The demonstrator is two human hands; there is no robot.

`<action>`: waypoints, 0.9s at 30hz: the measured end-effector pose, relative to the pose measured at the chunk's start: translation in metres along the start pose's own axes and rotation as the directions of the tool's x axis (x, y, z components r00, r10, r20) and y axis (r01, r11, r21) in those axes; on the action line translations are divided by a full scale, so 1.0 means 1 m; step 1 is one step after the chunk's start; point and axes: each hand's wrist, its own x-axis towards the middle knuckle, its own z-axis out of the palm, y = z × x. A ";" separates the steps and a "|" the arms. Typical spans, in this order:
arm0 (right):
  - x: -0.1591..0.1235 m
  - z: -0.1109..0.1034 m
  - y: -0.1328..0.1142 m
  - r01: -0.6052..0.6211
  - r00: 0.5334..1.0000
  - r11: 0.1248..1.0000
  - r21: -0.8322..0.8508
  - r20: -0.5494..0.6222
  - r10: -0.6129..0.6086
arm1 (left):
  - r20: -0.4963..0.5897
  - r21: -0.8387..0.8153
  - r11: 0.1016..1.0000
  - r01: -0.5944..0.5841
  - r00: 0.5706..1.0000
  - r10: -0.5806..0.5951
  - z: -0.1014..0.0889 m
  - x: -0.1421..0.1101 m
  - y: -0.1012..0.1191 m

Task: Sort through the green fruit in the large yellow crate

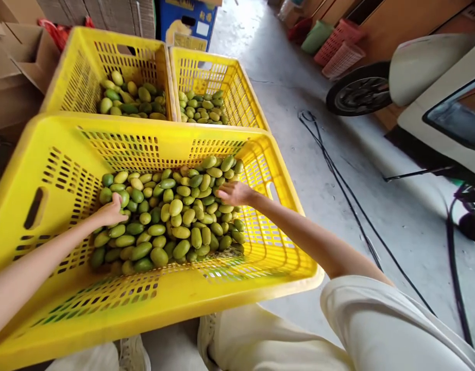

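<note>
A large yellow plastic crate [175,304] in front of me holds a heap of small oval fruits [176,207], green to yellowish green; their exact kind is unclear. At the heap's left side, my left hand [111,211] has its thumb and fingers apart, beside a green fruit [124,199]. Over on the right side of the heap, my right hand [235,194] reaches down with curled fingers against the fruits. Its fingertips are partly hidden, and I cannot make out what lies in them.
Two more yellow crates, one at the back left [73,77] and one to its right [253,105], hold similar fruits. Cardboard boxes [13,98] stand at left, a blue box [187,23] behind. Black cables [338,178] cross the floor near a white vehicle [434,77].
</note>
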 end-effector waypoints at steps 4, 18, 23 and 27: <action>-0.011 0.027 -0.020 0.171 0.917 0.983 -0.064 0.376 -0.135 | 0.008 -0.067 0.993 0.095 0.995 -0.095 -0.008 -0.005 0.010; -0.035 0.074 -0.042 -0.113 0.827 0.986 -0.120 0.539 0.160 | 0.200 -0.217 0.886 0.411 0.907 -0.371 -0.017 -0.018 0.027; -0.021 0.062 -0.041 -0.203 0.820 0.977 -0.069 0.534 0.208 | 0.223 -0.216 0.926 0.310 0.939 -0.262 -0.017 -0.015 0.028; -0.011 0.035 -0.028 -0.252 0.827 0.967 0.030 0.527 0.199 | 0.222 -0.391 0.871 0.298 0.949 -0.225 -0.018 -0.010 0.045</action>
